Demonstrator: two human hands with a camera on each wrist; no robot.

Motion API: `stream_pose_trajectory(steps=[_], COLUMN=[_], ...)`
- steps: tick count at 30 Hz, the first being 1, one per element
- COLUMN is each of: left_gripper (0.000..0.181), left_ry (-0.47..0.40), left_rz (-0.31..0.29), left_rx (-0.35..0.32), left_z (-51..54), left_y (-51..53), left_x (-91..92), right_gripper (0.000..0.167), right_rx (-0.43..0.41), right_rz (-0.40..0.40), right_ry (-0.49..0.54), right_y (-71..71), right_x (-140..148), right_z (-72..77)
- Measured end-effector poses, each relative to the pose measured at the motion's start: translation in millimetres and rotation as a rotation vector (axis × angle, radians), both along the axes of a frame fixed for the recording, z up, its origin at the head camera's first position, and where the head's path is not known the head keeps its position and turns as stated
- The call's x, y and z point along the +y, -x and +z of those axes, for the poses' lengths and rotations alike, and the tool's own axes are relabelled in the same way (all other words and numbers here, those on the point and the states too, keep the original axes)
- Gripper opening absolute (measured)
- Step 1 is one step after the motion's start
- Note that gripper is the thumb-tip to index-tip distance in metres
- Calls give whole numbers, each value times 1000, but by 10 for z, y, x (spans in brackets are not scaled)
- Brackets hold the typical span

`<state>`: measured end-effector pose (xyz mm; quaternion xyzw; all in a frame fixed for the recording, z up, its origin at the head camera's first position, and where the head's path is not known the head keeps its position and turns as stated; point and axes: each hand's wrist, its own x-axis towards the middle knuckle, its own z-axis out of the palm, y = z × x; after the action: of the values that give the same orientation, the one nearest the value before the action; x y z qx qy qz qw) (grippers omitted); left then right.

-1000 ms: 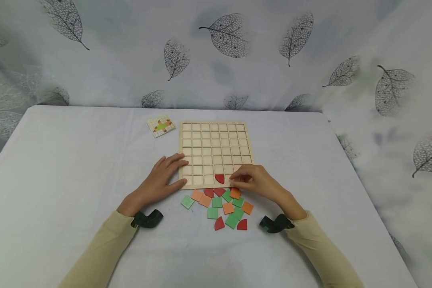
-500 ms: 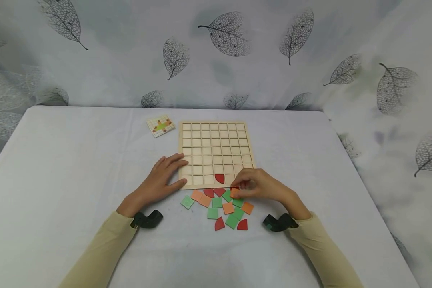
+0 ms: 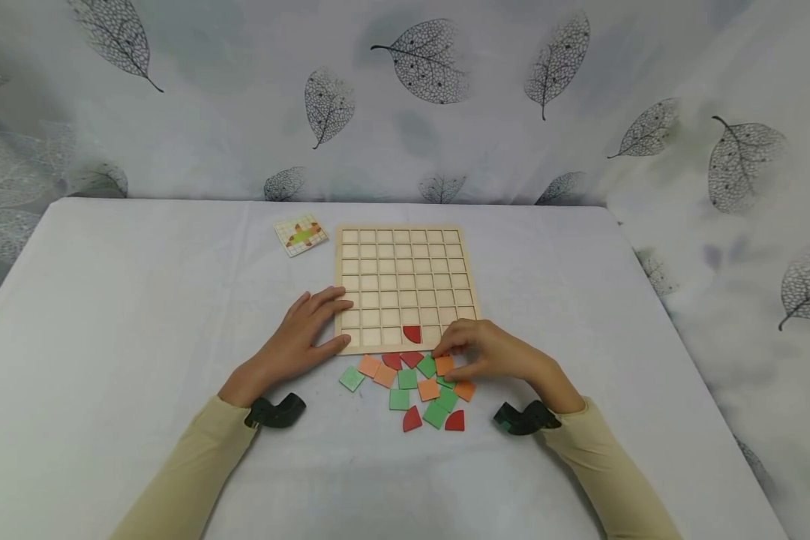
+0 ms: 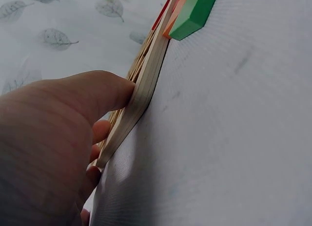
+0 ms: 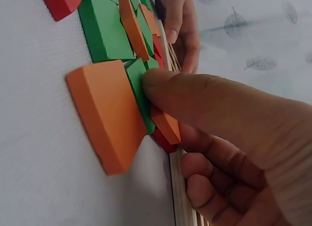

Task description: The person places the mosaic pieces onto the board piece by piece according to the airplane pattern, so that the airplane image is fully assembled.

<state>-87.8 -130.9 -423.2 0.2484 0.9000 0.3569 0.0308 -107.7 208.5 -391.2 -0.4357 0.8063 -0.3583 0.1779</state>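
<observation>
Right hand point(image 5: 239, 121) fills 3 to 5 o'clock, thumb tip point(image 5: 158, 82) on a green tile point(image 5: 138, 92). Chunky orange tile point(image 5: 100, 114) at 9, red piece point(image 5: 61, 3) around 10:30, left hand point(image 5: 183, 31) just past 12, board edge point(image 5: 179, 189) down near 5:30.

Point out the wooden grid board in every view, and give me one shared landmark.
Head: the wooden grid board lies near the middle of the picture.
Left wrist: it slants from top centre down to the lower left.
Right wrist: only a narrow strip of it shows, right of centre, partly hidden by the right hand.
Shared landmark: the left hand, left of centre in head and left wrist, top right of centre in right wrist.
</observation>
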Motion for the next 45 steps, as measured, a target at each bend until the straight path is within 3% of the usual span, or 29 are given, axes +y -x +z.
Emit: stream_pose_trajectory(steps=[9,27,45], left_gripper=[54,54,54], left_ry=[3,4,6], left_rz=[2,-4,-6], left_rx=[-10,-19,-15], left_z=[-7,-8,-17], left_y=[3,8,13], left_x=[-5,-10,-14], right_gripper=[24,24,24], right_rx=[45,43,42], right_rz=[28,1,-91], right_ry=[-17,98,64], right_y=[-6,53,132], right_x=[-3,-37,-96], right_z=[8,-53,-7])
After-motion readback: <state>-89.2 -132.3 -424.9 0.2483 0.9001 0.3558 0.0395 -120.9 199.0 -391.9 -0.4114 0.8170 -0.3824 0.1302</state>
